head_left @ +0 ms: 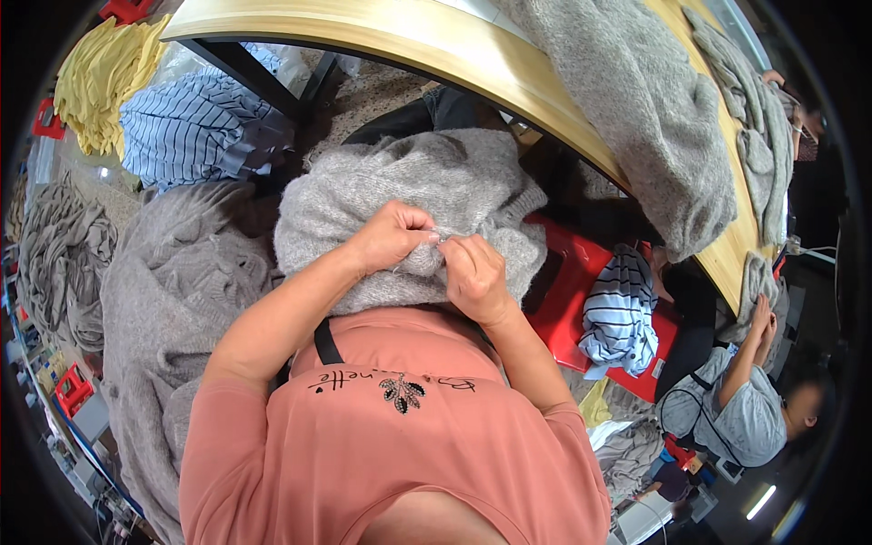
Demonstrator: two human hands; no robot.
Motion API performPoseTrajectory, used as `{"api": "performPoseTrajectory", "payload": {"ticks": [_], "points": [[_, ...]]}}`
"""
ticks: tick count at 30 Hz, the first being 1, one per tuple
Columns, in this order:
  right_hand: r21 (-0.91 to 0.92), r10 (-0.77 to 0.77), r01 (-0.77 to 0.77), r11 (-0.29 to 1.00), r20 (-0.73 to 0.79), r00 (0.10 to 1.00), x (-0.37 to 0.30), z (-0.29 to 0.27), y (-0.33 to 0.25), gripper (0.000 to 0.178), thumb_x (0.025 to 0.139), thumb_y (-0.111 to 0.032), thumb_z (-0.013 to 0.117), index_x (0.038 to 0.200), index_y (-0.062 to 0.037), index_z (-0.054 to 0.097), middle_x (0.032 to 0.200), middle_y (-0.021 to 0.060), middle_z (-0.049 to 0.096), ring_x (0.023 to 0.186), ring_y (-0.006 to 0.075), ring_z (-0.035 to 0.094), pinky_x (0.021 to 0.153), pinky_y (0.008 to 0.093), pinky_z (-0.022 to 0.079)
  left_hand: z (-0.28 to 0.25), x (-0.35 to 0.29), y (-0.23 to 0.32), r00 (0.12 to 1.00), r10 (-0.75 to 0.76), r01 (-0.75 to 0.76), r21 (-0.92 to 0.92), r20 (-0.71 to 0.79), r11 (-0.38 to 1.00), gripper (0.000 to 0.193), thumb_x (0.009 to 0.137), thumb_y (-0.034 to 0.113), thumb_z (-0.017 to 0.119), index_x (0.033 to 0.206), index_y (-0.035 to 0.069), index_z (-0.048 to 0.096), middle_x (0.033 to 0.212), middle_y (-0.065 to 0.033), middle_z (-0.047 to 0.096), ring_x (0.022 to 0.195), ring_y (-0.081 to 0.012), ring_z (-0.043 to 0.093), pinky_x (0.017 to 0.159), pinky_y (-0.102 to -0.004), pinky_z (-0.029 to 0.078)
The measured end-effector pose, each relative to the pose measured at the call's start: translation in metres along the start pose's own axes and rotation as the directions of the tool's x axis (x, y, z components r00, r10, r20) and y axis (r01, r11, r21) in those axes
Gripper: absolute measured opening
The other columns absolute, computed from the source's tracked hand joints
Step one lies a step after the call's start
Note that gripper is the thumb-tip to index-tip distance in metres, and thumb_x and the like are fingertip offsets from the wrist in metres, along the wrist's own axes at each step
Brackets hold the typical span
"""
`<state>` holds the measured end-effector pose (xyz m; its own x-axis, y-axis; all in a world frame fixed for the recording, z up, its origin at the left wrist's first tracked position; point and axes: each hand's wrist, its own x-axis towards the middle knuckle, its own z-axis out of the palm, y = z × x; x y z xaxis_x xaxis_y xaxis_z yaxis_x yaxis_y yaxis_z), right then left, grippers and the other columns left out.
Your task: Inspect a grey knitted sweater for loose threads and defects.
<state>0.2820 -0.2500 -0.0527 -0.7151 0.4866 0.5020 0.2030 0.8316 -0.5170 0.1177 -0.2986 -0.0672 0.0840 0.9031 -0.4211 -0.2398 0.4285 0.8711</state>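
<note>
Across my lap lies a bunched grey knitted garment. Both hands meet over its middle, fingertips close together. My left hand pinches a small bit at the garment's surface, thumb and forefinger pressed together. Just to its right, my right hand is closed with the fingers curled in, gripping the knit at the same spot. Something thin and pale shows between the fingertips, too small to name.
A wooden table spans the front, with grey knits draped over its right side. Left are grey knits, striped blue cloth and yellow garments. A red stool holds striped cloth. Another person sits right.
</note>
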Motion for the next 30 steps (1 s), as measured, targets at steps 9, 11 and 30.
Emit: {"api": "performPoseTrajectory", "payload": {"ticks": [9,11,30], "points": [[0.272,0.306,-0.333,0.903,0.139,0.942,0.006,0.002,0.005,0.017,0.069,0.012,0.048,0.080,-0.0002,0.055,0.078,0.0118,0.057,0.065,0.0253,0.057,0.058,0.0306,0.045,0.007,-0.007,-0.005,0.975,0.141,-0.127,0.091,-0.170,0.988,0.006,0.074,-0.003,0.059,0.077,-0.001,0.064,0.065,-0.0002,0.061,0.060,-0.0033,0.049,0.052,-0.0211,0.041],[0.306,0.323,-0.373,0.876,0.204,0.924,0.006,0.002,0.007,0.016,0.070,0.011,0.049,0.080,0.0001,0.055,0.078,0.0112,0.057,0.065,0.0224,0.057,0.059,0.0294,0.045,0.008,-0.010,-0.005,0.969,0.158,-0.130,0.153,-0.188,0.980,0.008,0.073,-0.003,0.058,0.077,-0.001,0.064,0.066,-0.0017,0.062,0.062,-0.0037,0.051,0.053,-0.0213,0.043],[0.012,0.441,-0.451,0.893,0.180,0.879,-0.011,0.022,0.001,0.006,0.070,0.000,0.048,0.074,-0.0039,0.051,0.066,0.0146,0.054,0.059,0.0358,0.054,0.052,0.0425,0.044,0.013,-0.011,-0.007,0.888,0.394,-0.204,0.564,-0.238,0.800,0.010,0.070,-0.005,0.058,0.077,0.001,0.062,0.069,-0.0124,0.061,0.062,-0.0170,0.058,0.058,-0.0271,0.046]]}}
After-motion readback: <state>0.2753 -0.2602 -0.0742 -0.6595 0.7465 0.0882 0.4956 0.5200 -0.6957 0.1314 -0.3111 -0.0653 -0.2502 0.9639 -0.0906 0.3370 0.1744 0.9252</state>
